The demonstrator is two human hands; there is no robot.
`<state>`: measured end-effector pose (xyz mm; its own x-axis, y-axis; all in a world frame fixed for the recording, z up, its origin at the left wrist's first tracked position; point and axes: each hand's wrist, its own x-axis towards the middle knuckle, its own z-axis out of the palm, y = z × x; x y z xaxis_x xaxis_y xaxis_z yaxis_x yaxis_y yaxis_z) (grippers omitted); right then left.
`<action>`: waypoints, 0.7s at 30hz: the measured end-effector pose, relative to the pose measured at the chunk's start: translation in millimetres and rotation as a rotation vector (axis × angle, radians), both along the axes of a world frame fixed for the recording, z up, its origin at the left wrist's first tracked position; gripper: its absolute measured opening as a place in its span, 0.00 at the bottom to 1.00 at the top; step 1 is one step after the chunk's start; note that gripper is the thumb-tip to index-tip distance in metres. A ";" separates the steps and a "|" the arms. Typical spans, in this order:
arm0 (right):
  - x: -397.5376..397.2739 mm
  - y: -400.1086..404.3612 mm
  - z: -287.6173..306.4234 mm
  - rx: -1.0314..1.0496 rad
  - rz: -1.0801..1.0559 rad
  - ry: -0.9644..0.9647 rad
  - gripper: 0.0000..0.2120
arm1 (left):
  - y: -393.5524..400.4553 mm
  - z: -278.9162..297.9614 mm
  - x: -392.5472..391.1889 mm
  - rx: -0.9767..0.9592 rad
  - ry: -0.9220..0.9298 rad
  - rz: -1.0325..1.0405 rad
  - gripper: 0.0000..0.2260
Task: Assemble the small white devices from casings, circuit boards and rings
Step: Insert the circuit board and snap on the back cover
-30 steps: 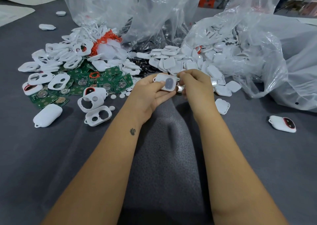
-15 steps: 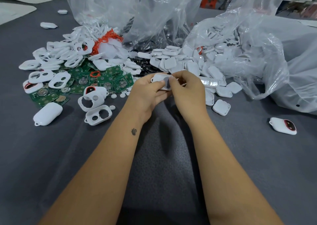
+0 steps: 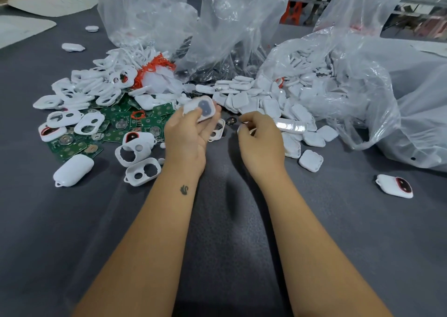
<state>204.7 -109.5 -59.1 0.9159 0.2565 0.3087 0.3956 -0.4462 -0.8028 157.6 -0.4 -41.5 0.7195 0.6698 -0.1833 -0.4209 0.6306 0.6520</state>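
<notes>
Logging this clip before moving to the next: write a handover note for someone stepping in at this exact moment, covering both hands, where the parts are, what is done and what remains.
Left hand grips a white casing with a grey oval inset, held above the grey table.
Right hand has curled fingers pinching something small; what it is cannot be told.
Green circuit boards and white frame casings lie left; flat white square covers spill from the clear plastic bag on the right.
Done: one white device with a red ring lies far right.
Left: finish the held unit, then work through the piles.
</notes>
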 end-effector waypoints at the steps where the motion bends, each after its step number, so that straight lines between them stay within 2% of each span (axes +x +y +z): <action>1: -1.5 4.6 -0.5 -0.047 0.056 -0.038 0.11 | 3.7 0.4 -0.8 0.008 -0.017 0.088 0.07; 4: -5.5 25.1 -0.8 -0.144 0.221 -0.143 0.12 | 17.9 -1.8 -5.1 0.031 -0.025 0.295 0.09; 8: -8.3 53.7 0.3 -0.288 0.354 -0.279 0.17 | 26.8 -3.7 -10.0 -0.002 -0.035 0.359 0.08; 14: -4.9 78.1 -3.6 -0.527 0.296 -0.328 0.21 | 29.2 -6.2 -11.3 0.001 -0.040 0.395 0.08; 18: -0.2 77.4 -2.4 -0.354 0.266 -0.252 0.20 | 30.1 -6.4 -9.3 -0.015 -0.033 0.384 0.08; 21: 2.1 66.5 -1.1 -0.139 0.267 -0.147 0.12 | 30.6 -6.6 -7.5 -0.025 -0.041 0.356 0.09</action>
<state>206.8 -43.0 -60.3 0.7591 0.5301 0.3778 0.6202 -0.4128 -0.6671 150.1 30.2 -48.1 0.4489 0.8755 -0.1791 -0.6424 0.4555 0.6163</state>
